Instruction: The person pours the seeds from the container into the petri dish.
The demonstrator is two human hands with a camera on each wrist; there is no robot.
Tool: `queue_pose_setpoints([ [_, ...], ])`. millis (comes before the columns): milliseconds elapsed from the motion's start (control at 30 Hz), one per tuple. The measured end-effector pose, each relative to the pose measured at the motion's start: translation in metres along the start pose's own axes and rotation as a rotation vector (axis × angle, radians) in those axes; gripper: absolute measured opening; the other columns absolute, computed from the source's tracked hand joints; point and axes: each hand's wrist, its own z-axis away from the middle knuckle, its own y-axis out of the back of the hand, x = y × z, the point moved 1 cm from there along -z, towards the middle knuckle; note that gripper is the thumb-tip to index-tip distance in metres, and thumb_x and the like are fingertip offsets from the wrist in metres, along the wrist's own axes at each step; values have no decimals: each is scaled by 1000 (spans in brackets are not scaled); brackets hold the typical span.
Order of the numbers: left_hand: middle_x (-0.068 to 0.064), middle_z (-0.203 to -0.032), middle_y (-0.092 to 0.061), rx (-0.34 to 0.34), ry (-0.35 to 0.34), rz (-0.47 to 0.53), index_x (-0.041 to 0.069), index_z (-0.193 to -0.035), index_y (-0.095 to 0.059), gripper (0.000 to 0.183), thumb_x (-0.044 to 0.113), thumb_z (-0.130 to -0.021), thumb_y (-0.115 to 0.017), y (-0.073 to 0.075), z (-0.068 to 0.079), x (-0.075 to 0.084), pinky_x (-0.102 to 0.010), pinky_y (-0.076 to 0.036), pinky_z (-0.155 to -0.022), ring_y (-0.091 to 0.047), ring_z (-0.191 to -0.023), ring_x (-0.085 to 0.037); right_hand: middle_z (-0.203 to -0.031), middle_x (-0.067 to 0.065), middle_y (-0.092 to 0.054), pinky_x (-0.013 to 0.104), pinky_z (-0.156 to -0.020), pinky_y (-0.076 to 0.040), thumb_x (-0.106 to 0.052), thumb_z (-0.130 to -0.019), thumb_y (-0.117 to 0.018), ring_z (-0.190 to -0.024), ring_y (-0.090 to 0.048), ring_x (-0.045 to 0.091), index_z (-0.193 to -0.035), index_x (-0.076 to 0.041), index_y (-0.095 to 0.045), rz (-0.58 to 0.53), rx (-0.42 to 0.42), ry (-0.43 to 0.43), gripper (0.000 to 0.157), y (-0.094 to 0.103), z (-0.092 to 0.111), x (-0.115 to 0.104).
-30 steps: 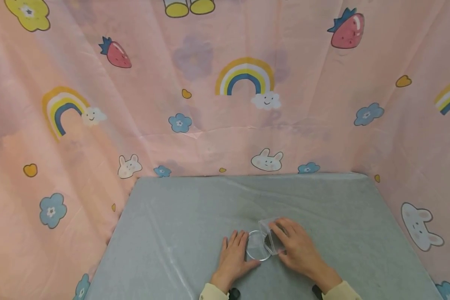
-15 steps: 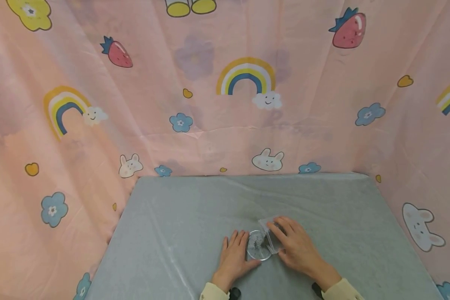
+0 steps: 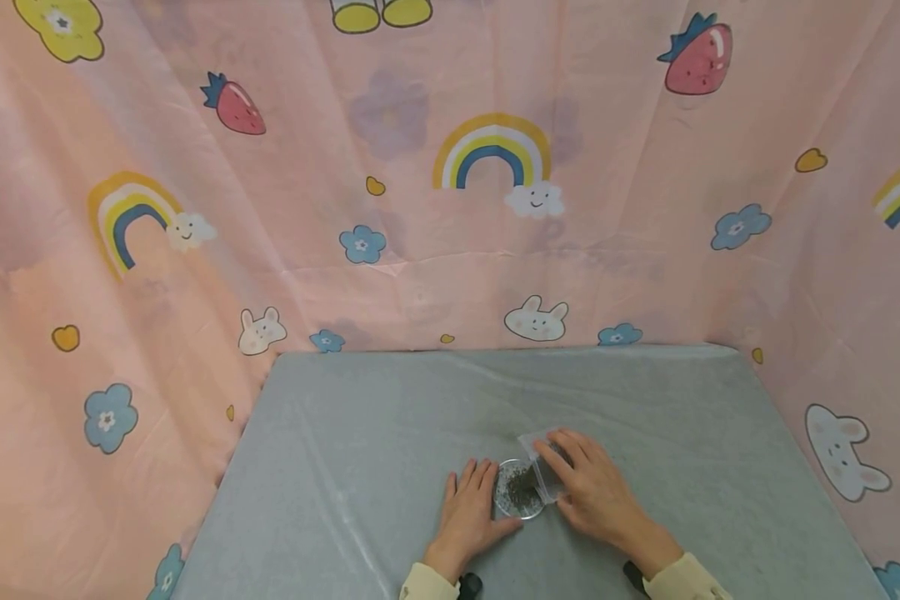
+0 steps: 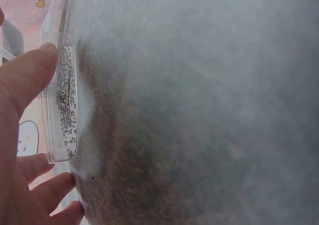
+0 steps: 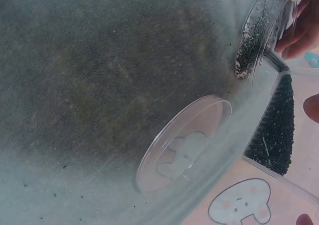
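In the head view, my left hand [image 3: 467, 518] rests on the cloth with thumb and index finger against opposite sides of a clear petri dish [image 3: 497, 492]. Fine dark grains [image 3: 521, 487] cover much of its bottom. My right hand [image 3: 600, 496] grips a clear square plastic box [image 3: 529, 447], tilted with its lower corner at the dish's right rim. The right wrist view shows a mass of black grains [image 5: 275, 130] inside the box and a stream running from its corner into the dish. From the left wrist, the thumb [image 4: 32, 75] presses the dish wall [image 4: 51, 125].
A shallow clear round lid [image 5: 174, 150] lies on the cloth near the dish in the right wrist view. A few stray grains [image 5: 55, 195] dot the grey tablecloth [image 3: 375, 433]. Behind the table hangs a pink printed curtain [image 3: 292, 208].
Dark grains have spread over the petri dish's bottom, which showed almost none a second ago. Both hands stay nearly in place, the right one holding the box tilted.
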Motion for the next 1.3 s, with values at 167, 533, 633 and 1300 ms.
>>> queue_pose_setpoints([
  [167,-9,-146,-48,19,-10,-15,11,-146,-45,88,56,-77,-75,0,0,0,-61,-27,-109,-35,-140,-31,-126,17,-51,46,-99,-33,-4,-55,-69,-118,-47,35,-135,-3,-53,-30,46,-37,81,-1,1,2],
  [533,-10,-144,-50,37,-14,-8,9,-143,-48,86,54,-76,-77,2,0,-1,-61,-27,-109,-37,-139,-32,-122,26,-49,28,-103,-38,-11,-54,-87,-110,-52,40,-132,10,-42,-197,202,-439,92,4,26,20],
  [633,-11,-143,-51,52,-20,-13,8,-142,-49,86,53,-75,-78,2,0,-2,-61,-28,-108,-39,-138,-32,-125,29,-45,53,-90,-43,-12,-63,-88,-112,-50,46,-137,10,-35,-257,188,-656,94,11,33,28],
  [1300,-8,-144,-50,41,-19,-29,12,-144,-47,87,59,-76,-75,-6,0,-2,-60,-28,-109,-37,-139,-30,-145,34,-22,58,-113,-21,-20,-86,-75,-139,-23,51,-150,7,-9,-537,272,-1213,96,14,106,74],
])
